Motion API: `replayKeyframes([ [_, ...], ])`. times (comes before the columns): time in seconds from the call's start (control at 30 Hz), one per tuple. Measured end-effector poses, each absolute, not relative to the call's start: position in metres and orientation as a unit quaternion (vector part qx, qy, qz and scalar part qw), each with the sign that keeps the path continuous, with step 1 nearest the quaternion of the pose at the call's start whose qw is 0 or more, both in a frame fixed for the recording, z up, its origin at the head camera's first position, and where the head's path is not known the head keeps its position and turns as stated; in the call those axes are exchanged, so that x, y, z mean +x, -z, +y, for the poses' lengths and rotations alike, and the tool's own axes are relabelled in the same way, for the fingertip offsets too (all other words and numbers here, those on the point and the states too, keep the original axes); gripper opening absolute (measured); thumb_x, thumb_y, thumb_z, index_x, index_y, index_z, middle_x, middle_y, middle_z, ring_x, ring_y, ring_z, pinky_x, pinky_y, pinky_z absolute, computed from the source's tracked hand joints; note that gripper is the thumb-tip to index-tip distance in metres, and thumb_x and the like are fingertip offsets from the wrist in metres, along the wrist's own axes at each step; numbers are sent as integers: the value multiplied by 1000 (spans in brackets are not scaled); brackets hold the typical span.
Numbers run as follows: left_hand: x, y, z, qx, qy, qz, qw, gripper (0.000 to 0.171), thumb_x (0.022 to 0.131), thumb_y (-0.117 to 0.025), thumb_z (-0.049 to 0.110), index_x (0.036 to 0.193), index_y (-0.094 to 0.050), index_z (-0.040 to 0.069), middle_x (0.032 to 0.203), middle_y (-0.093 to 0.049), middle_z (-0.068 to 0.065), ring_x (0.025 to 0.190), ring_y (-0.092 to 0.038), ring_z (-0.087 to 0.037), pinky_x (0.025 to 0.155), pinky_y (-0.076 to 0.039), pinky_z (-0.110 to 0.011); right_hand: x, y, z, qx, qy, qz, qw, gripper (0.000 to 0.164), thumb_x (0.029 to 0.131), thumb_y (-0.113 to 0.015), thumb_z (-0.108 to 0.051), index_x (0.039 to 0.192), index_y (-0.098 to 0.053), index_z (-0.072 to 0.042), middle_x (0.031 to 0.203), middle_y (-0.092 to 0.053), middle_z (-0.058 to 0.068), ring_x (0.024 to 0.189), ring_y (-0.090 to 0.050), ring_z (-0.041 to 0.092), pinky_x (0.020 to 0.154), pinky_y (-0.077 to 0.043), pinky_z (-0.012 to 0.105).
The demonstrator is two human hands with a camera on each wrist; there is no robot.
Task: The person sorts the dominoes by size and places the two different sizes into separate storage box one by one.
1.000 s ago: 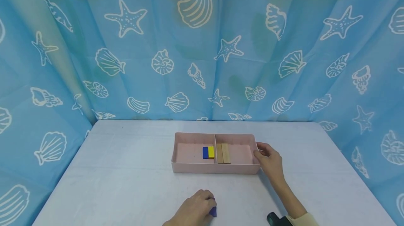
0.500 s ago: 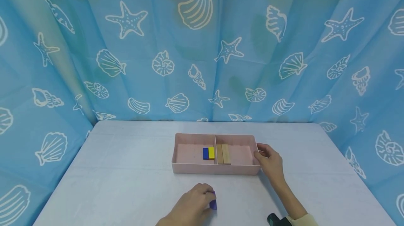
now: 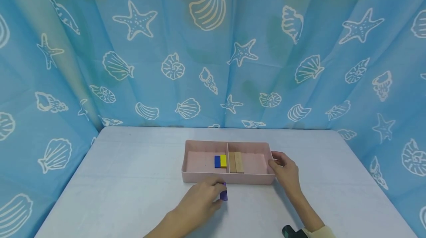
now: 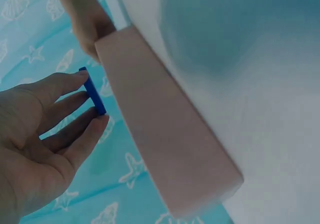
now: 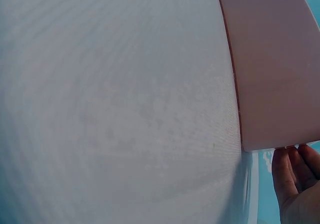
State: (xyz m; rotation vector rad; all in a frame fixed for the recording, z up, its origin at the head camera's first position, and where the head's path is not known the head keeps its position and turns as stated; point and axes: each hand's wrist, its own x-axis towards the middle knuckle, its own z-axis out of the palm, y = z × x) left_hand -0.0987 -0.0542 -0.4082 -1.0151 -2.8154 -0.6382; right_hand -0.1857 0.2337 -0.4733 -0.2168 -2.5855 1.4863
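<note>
My left hand (image 3: pixel 199 199) pinches a small flat blue block (image 4: pixel 93 92) between thumb and fingertips, just in front of a pink two-part box (image 3: pixel 206 178). In the left wrist view the block is seen nearly edge-on. My right hand (image 3: pixel 287 173) holds the right end of the box, thumb at the rim and fingers along the outer wall; its fingertips meet that end in the right wrist view. Inside the left compartment a blue block (image 3: pixel 217 161) and a yellow block (image 3: pixel 223 161) lie side by side against the divider. Two wooden strips (image 3: pixel 236 162) lie in the right compartment, beside the divider.
The box stands on a white-covered table (image 3: pixel 139 156). Behind and along the sides hangs a blue shell-print curtain (image 3: pixel 149 82). A dark device (image 3: pixel 291 231) sits near my right sleeve (image 3: pixel 321 231).
My left hand has moved forward with the blue block, from near the table's front to just before the box. My right hand and the box stay in place.
</note>
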Motion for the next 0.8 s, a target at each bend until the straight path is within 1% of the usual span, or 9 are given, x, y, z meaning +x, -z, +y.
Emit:
replayKeyframes([
  [0.07, -103, 404, -56, -323, 206, -923, 40, 30, 83, -81, 10, 111, -72, 6, 115, -64, -3, 105, -62, -13, 89, -53, -22, -185, 474, 233, -75, -495, -862, 74, 40, 97, -59, -15, 134, -56, -2, 136, -58, 17, 118, -58, 30, 92, -49, 30],
  [0.13, -107, 401, -58, -316, 206, -925, 42, 31, 83, -81, 10, 112, -72, 5, 116, -64, -4, 108, -61, -15, 92, -52, -24, -185, 474, 233, -77, -494, -863, 74, 40, 97, -59, -16, 135, -56, -2, 136, -58, 17, 118, -57, 30, 94, -50, 33],
  [0.2, -112, 398, -61, -311, 205, -927, 50, 31, 83, -81, 10, 112, -72, 5, 117, -64, -5, 110, -60, -18, 94, -52, -26, -185, 476, 233, -77, -494, -863, 75, 40, 97, -59, -17, 134, -57, -3, 135, -58, 17, 118, -58, 29, 92, -50, 29],
  [0.3, -121, 397, -63, -306, 208, -927, 63, 30, 84, -80, 9, 112, -72, 3, 116, -64, -7, 111, -61, -19, 94, -53, -28, -186, 477, 234, -74, -494, -862, 83, 39, 97, -60, -17, 134, -58, -3, 133, -60, 16, 116, -59, 29, 86, -49, 19],
  [0.37, -128, 397, -63, -300, 210, -928, 69, 30, 85, -79, 9, 113, -72, 3, 116, -65, -7, 111, -62, -20, 93, -53, -28, -186, 478, 234, -73, -496, -861, 85, 39, 97, -60, -16, 133, -58, -3, 132, -60, 16, 115, -59, 29, 83, -48, 15],
  [0.57, -145, 403, -64, -292, 220, -926, 92, 26, 83, -80, 7, 107, -73, 1, 112, -66, -9, 106, -63, -20, 89, -55, -28, -186, 478, 235, -70, -499, -860, 80, 40, 97, -60, -16, 134, -57, -2, 134, -59, 18, 117, -58, 30, 82, -46, 12],
  [0.8, -161, 406, -65, -270, 241, -930, 68, 31, 83, -81, 9, 112, -72, 0, 112, -66, -10, 102, -65, -21, 84, -57, -29, -186, 477, 234, -67, -500, -859, 82, 39, 97, -60, -14, 133, -57, -2, 133, -60, 17, 116, -59, 29, 79, -44, 8],
])
